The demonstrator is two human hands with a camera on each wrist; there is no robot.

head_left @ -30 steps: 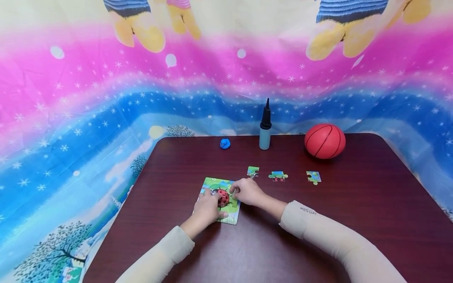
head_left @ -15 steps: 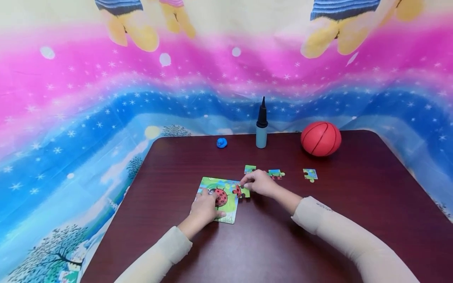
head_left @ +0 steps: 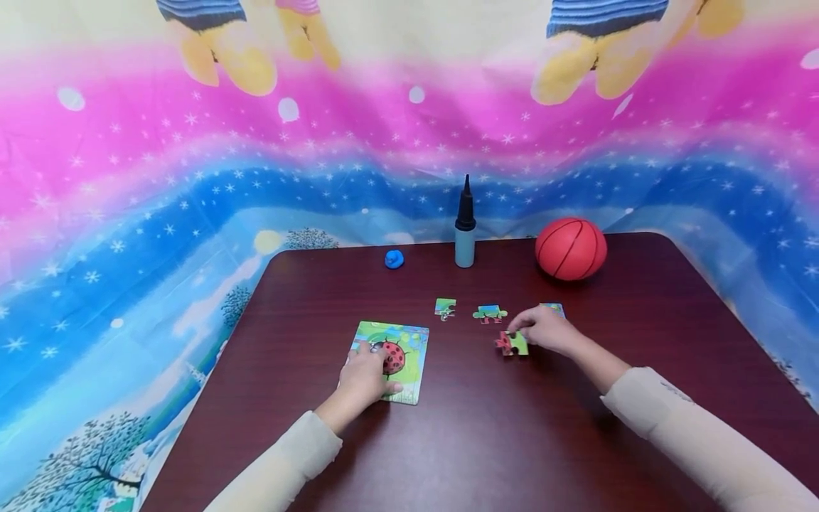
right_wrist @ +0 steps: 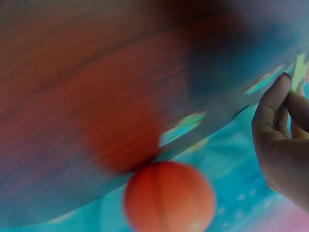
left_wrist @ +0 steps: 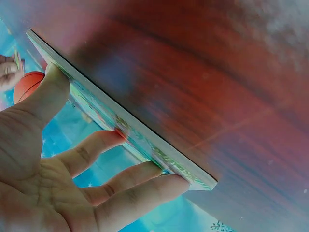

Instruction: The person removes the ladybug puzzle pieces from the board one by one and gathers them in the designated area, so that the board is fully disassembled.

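Three flat multicoloured jigsaw pieces (head_left: pixel 490 311) lie on the dark reddish-brown table (head_left: pixel 461 441); near them, our right hand (head_left: pixel 550 332) pinches a knobbed red-and-green piece (head_left: pixel 519 344). Our left hand (head_left: pixel 363 377) — fingers spread and extended — rests on the flat rectangular ladybird-printed board (head_left: pixel 411 366).

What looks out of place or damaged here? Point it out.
Nothing looks spilled or damaged. Mildly out of place, perhaps: the red toy basketball, hand pump and small blue toy at the back of the table, seemingly unrelated to the ladybug puzzle under the left hand or the puzzle piece in the right hand.
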